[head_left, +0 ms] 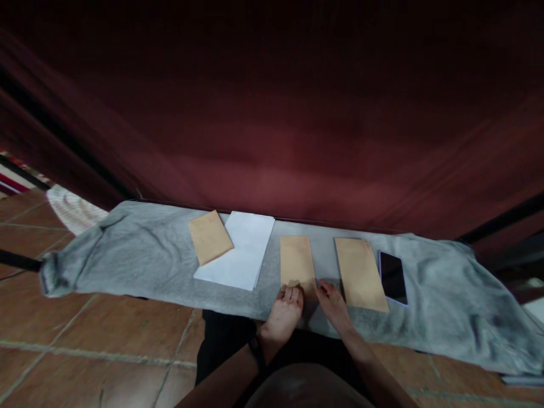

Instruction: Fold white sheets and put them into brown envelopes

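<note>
Tan envelope (294, 258), flat, oblong, reddish marks (306, 243); left fingers (293, 293) curled together on it; right fingers (326, 287) at edge, grip unclear.

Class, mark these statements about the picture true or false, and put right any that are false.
1. The phone lies on the grey cloth. True.
2. The left hand rests on the white paper. False: it is at the near end of the middle envelope.
3. The right hand is at the middle envelope's right edge. True.
4. The white paper lies over the left envelope. False: the left envelope overlaps the paper.
5. The right envelope lies between the middle envelope and the phone. True.
6. The left wrist is bare. False: it wears a dark band.
</note>
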A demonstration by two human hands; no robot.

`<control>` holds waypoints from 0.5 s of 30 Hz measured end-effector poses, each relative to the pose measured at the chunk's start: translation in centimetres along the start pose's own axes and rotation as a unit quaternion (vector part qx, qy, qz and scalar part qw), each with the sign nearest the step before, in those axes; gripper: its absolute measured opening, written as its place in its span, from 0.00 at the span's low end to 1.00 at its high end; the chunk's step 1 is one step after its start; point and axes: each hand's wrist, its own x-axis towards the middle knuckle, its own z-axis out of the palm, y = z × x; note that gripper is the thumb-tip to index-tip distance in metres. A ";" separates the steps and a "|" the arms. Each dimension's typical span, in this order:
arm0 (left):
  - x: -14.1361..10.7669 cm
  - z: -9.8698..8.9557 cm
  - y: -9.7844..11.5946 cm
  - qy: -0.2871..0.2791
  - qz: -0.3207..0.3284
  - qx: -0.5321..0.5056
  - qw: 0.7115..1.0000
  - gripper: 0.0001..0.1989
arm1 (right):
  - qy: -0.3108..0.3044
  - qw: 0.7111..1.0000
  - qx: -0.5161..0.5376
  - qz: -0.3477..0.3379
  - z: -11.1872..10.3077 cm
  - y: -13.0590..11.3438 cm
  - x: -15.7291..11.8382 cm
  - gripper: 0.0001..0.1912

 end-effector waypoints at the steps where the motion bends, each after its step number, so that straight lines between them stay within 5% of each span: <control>1: 0.1 -0.1 0.0 -0.002 0.000 0.012 1.000 0.21 | -0.019 0.999 0.036 0.020 -0.2 -0.3 0.3 0.22; 7: 1.0 -1.2 0.5 -0.018 -0.047 0.000 0.999 0.22 | -0.025 0.988 0.149 0.038 -0.3 -2.7 -0.2 0.27; 11: 2.4 -3.7 -0.5 -0.045 -0.151 -0.115 0.981 0.23 | -0.049 0.968 0.247 0.015 -0.4 -5.4 -1.3 0.31; 13: 3.2 -5.1 -1.5 -0.015 -0.232 -0.244 0.941 0.18 | -0.035 0.964 0.263 -0.029 -1.0 -6.7 -1.6 0.30; 15: 4.0 -6.0 -2.4 0.027 -0.314 -0.432 0.845 0.16 | -0.005 0.967 0.240 -0.085 -1.8 -7.7 -1.8 0.26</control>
